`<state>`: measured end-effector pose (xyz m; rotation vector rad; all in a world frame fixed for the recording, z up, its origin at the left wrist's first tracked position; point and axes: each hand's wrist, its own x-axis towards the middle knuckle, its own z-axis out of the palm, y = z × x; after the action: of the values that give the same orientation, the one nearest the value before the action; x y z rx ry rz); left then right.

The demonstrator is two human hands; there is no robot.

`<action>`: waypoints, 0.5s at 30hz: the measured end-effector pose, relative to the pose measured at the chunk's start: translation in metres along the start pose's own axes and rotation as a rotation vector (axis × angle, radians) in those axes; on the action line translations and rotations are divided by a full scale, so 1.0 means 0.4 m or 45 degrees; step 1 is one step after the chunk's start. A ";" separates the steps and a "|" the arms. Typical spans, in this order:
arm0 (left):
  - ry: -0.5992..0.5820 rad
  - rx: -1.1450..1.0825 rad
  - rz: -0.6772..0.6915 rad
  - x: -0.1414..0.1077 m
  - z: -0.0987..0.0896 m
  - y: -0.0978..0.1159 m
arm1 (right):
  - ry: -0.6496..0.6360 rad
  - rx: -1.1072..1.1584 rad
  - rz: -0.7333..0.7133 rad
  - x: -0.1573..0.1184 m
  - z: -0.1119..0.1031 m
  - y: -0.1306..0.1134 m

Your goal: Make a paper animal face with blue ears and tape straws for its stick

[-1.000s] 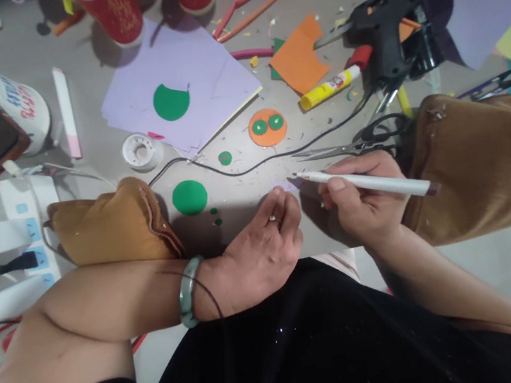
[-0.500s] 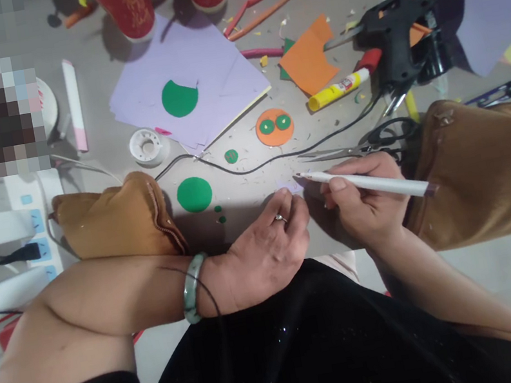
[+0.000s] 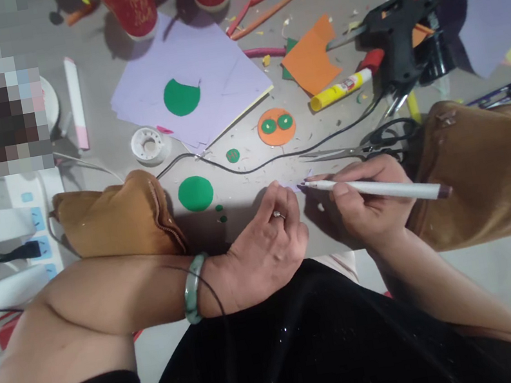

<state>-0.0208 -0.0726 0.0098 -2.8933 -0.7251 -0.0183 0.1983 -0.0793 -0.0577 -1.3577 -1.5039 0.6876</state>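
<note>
My right hand [image 3: 375, 204] grips a white marker [image 3: 392, 187] with a dark tip, its point down at a small piece of purple paper [image 3: 290, 185]. The fingers of my left hand [image 3: 268, 241] are bent together at that paper's near edge and cover part of it. Beyond the hands lies an orange paper disc [image 3: 278, 138] bearing two green ovals. A small green disc [image 3: 232, 155] with marks on it is to its left. Further left are a larger green circle [image 3: 198, 207] and two tiny green dots.
Scissors [image 3: 357, 151] and a brown cloth pouch [image 3: 483, 179] flank my right hand; another pouch [image 3: 108, 222] is by my left forearm. A black cord [image 3: 252, 170] crosses the table to a glue gun [image 3: 395, 31]. Red cups [image 3: 132, 9] stand behind purple sheets [image 3: 218, 60].
The marker's tip has moved slightly down and right, and its rear end has shifted right. My left fingers have drawn slightly left, and more of the purple piece shows.
</note>
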 end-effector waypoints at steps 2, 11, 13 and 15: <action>0.005 0.004 -0.005 0.001 0.001 0.001 | 0.036 -0.014 -0.084 0.005 0.006 -0.008; 0.010 0.013 -0.014 0.001 0.001 0.002 | -0.032 -0.082 -0.105 0.002 0.002 -0.007; 0.002 0.024 -0.015 0.001 0.000 0.002 | -0.036 -0.101 -0.117 0.001 0.001 -0.007; 0.008 0.032 -0.023 0.000 0.000 0.003 | -0.044 -0.125 -0.117 0.000 0.001 -0.008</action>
<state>-0.0202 -0.0737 0.0094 -2.8621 -0.7445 -0.0204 0.1968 -0.0801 -0.0552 -1.3465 -1.6357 0.5888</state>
